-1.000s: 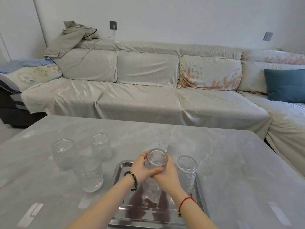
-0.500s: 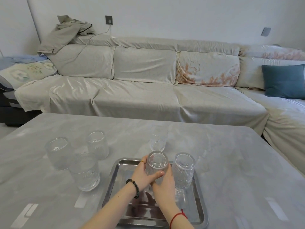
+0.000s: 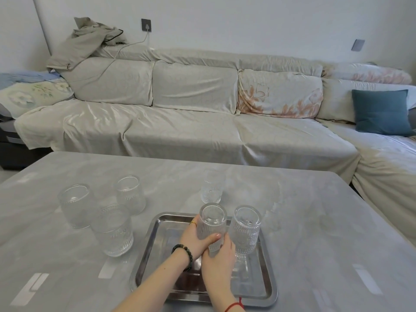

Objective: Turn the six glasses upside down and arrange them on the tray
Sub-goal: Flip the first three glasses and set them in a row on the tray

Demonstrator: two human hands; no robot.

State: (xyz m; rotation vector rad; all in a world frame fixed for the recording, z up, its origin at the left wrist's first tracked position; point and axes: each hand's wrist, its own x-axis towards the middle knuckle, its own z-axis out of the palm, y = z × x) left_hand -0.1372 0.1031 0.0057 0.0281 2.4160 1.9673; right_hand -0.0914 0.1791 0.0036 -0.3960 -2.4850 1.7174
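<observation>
Left to right: three glasses [image 3: 74,204] [image 3: 130,193] [image 3: 113,229] stand upright on the surface [image 3: 315,221], untouched; a fourth [image 3: 212,185] waits beyond the tray [image 3: 155,251]. Left hand [image 3: 194,238] and right hand [image 3: 219,258], each grip pinching the inverted glass [image 3: 212,224], set it on the tray beside one already inverted [image 3: 245,230]. Four remain. Against the earlier frame, the held glass sits lower.

Both hands [image 3: 208,248] gripped an upturned glass [image 3: 212,224] over the tray [image 3: 157,239], beside another inverted glass [image 3: 245,230].
</observation>
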